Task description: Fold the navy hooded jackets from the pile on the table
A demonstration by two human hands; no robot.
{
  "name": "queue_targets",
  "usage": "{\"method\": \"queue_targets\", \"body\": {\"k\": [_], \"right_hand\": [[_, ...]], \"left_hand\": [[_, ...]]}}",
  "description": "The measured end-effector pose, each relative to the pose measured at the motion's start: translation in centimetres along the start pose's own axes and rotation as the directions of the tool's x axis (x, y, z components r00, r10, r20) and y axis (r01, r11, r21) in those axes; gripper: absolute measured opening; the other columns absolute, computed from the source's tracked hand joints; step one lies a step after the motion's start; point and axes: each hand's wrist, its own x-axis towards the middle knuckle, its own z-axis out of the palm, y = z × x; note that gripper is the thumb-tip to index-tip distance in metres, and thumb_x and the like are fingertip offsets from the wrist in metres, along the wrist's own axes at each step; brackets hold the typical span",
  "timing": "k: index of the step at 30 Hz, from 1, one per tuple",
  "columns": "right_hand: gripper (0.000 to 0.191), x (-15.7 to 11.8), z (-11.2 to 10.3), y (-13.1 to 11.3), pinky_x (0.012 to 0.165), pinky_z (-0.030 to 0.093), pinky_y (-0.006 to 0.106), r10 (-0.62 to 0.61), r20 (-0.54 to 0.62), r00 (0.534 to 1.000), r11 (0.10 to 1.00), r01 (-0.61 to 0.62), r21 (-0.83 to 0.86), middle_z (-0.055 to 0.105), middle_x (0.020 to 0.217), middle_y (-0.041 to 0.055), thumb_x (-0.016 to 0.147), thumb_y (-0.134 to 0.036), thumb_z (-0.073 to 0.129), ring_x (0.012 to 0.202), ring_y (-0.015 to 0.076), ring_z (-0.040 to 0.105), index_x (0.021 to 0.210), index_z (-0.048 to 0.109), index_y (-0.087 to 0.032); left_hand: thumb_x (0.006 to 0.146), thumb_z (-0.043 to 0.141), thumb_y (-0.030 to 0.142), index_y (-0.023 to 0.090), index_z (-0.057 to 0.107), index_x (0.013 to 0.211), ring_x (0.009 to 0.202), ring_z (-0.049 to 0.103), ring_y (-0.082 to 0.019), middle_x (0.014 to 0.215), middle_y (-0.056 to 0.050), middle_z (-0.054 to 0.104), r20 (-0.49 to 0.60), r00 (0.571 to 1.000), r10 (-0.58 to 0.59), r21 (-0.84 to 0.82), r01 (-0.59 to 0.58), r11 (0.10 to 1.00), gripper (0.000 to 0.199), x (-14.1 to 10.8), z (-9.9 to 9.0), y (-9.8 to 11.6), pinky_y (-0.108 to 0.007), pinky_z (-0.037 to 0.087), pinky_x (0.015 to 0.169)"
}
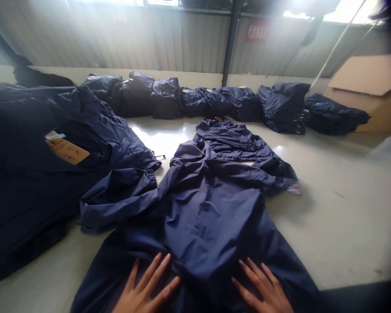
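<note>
A navy jacket (211,217) lies spread out in front of me, its sleeves reaching to either side and its upper end pointing away. My left hand (146,284) rests on the lower left part of the fabric, fingers spread. On the lower right part lies my right hand (262,287), also with fingers apart. Neither hand grips anything. Folds and wrinkles run across the jacket's middle. Just beyond it, more crumpled navy fabric (231,139) touches its far end; I cannot tell whether this is a separate garment.
A large heap of navy garments (26,143) with a tan tag (68,150) stands at the left. Along the far wall sit several dark bundles (166,98). Cardboard boxes (361,104) are at the back right. Pale surface (339,217) shows right of the jacket.
</note>
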Motion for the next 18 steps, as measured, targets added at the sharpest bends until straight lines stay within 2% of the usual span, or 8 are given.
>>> {"method": "queue_targets", "body": {"k": [3, 5, 8, 10, 13, 15, 18], "right_hand": [[0.034, 0.8, -1.4, -0.5, 0.087, 0.065, 0.048, 0.039, -0.01, 0.999, 0.995, -0.038, 0.091, 0.081, 0.121, 0.0055, 0.102, -0.03, 0.053, 0.109, 0.0307, 0.078, 0.127, 0.075, -0.038], [0.034, 0.8, -1.5, -1.3, 0.089, 0.063, 0.046, 0.109, -0.048, 0.993, 0.982, -0.1, 0.161, 0.082, 0.114, 0.0046, 0.098, -0.021, 0.053, 0.108, 0.0296, 0.078, 0.119, 0.076, -0.036], [0.042, 0.7, -1.1, -2.3, 0.092, 0.061, 0.046, 0.24, -0.05, 0.97, 0.94, -0.219, 0.261, 0.081, 0.115, 0.0058, 0.095, -0.013, 0.05, 0.114, 0.03, 0.076, 0.124, 0.072, -0.032], [0.045, 1.0, -1.0, -2.4, 0.091, 0.061, 0.044, 0.3, -0.018, 0.954, 0.901, -0.278, 0.333, 0.081, 0.112, 0.006, 0.096, -0.01, 0.049, 0.111, 0.0289, 0.076, 0.129, 0.07, -0.032], [0.044, 2.1, -1.2, -1.3, 0.077, 0.06, 0.038, 0.298, 0.03, 0.954, 0.867, -0.284, 0.41, 0.079, 0.1, 0.006, 0.099, -0.008, 0.048, 0.09, 0.0249, 0.076, 0.131, 0.069, -0.03], [0.043, 3.3, -1.6, 0.1, 0.073, 0.059, 0.036, 0.263, 0.061, 0.963, 0.871, -0.264, 0.414, 0.079, 0.096, 0.0071, 0.1, -0.01, 0.046, 0.082, 0.0237, 0.074, 0.131, 0.07, -0.028], [0.039, 6.4, -2.6, 3.0, 0.075, 0.058, 0.035, 0.212, 0.193, 0.958, 0.896, -0.269, 0.353, 0.079, 0.095, 0.0081, 0.101, -0.013, 0.046, 0.08, 0.0231, 0.073, 0.124, 0.075, -0.025]], "left_hand": [[0.079, 0.077, 0.024, 0.052, 0.052, 0.155, 0.141, 0.06, -0.038, 0.158, -0.008, 0.059, 0.017, 0.999, 0.046, -0.067, -0.045, 0.997, 0.085, 0.6, -0.9, 0.1, -0.06, 0.061, 0.101], [0.082, 0.074, 0.02, 0.051, 0.061, 0.146, 0.14, 0.062, -0.036, 0.154, -0.006, 0.062, -0.009, 0.998, 0.064, -0.122, -0.064, 0.99, 0.073, 0.6, -1.1, 0.7, -0.059, 0.06, 0.102], [0.089, 0.064, 0.013, 0.042, 0.073, 0.129, 0.133, 0.067, -0.031, 0.142, -0.004, 0.072, -0.078, 0.997, 0.014, -0.197, -0.029, 0.98, 0.05, 0.5, -0.9, 1.6, -0.056, 0.059, 0.107], [0.093, 0.058, 0.011, 0.036, 0.075, 0.122, 0.119, 0.074, -0.028, 0.125, -0.005, 0.079, -0.111, 0.992, -0.059, -0.239, 0.031, 0.971, 0.042, 0.7, -0.8, 1.6, -0.051, 0.061, 0.104], [0.098, 0.055, 0.015, 0.031, 0.075, 0.117, 0.091, 0.078, -0.025, 0.104, -0.005, 0.082, -0.121, 0.982, -0.148, -0.3, 0.106, 0.948, 0.031, 1.6, -0.7, 0.5, -0.041, 0.066, 0.087], [0.102, 0.053, 0.022, 0.029, 0.075, 0.115, 0.085, 0.078, -0.024, 0.101, -0.005, 0.082, -0.104, 0.978, -0.181, -0.353, 0.134, 0.926, 0.026, 2.9, -1.2, -0.8, -0.036, 0.066, 0.08], [0.108, 0.049, 0.033, 0.027, 0.076, 0.109, 0.083, 0.077, -0.021, 0.099, -0.003, 0.082, 0.049, 0.981, -0.188, -0.494, 0.187, 0.849, 0.028, 5.9, -3.0, -3.3, -0.029, 0.062, 0.076]]}}
